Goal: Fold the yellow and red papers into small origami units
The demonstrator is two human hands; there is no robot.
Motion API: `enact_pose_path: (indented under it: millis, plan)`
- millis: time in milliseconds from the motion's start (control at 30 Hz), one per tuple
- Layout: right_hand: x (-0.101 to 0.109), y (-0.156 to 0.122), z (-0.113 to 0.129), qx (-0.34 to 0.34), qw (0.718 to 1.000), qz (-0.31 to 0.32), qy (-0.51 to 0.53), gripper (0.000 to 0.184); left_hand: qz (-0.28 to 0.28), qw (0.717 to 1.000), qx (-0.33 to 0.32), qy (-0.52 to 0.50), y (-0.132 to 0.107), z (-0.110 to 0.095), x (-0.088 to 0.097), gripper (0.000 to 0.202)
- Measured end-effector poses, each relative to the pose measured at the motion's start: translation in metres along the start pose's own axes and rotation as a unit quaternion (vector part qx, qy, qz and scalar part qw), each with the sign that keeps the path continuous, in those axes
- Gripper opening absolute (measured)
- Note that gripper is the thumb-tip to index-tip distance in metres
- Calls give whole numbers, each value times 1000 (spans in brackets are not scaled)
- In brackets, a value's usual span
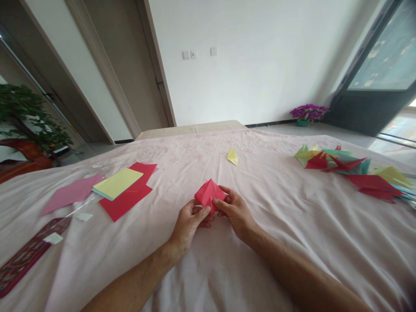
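Between my two hands is a folded red origami paper (210,193), diamond-shaped with creases running toward its lower corner. My left hand (191,219) pinches its lower left side, thumb on the front face and fingers behind. On the right edge, my right hand (235,210) grips it the same way, thumb near the middle crease. Both hands are closed on the paper, just above the pink cloth (208,268). Beyond them lies a small yellow folded paper (232,157).
To the left lie red sheets (125,203), a yellow sheet stack (117,183), a pink sheet (73,193) and a dark red patterned packet (27,253). Several folded paper pieces (346,162) are heaped at the right. Small paper scraps (85,216) rest near the packet.
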State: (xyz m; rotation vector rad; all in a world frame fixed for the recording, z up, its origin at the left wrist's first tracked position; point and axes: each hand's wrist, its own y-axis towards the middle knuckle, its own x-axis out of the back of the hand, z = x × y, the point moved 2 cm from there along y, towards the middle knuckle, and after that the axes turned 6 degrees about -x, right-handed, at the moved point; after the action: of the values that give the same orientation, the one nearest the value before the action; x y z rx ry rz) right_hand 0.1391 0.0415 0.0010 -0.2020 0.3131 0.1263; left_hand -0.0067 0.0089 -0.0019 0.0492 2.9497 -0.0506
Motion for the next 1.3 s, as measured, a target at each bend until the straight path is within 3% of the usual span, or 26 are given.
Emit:
enact_pose_path:
  millis: [300, 467, 800, 1300]
  plan:
    - [-1, 2, -3, 16, 999, -6, -40, 67, -17, 999, -18, 43, -2, -3, -1, 47]
    - [5, 1, -2, 22, 997, 4, -79, 32, -26, 990, -76, 118, 1, -2, 5, 36]
    - [-1, -1, -8, 38, 988, 38, -142, 36, -55, 997, -54, -28, 8, 4, 12, 46]
    - [5, -4, -7, 108, 984, -27, -139, 42, -68, 990, -126, 1, 5, 8, 3, 36]
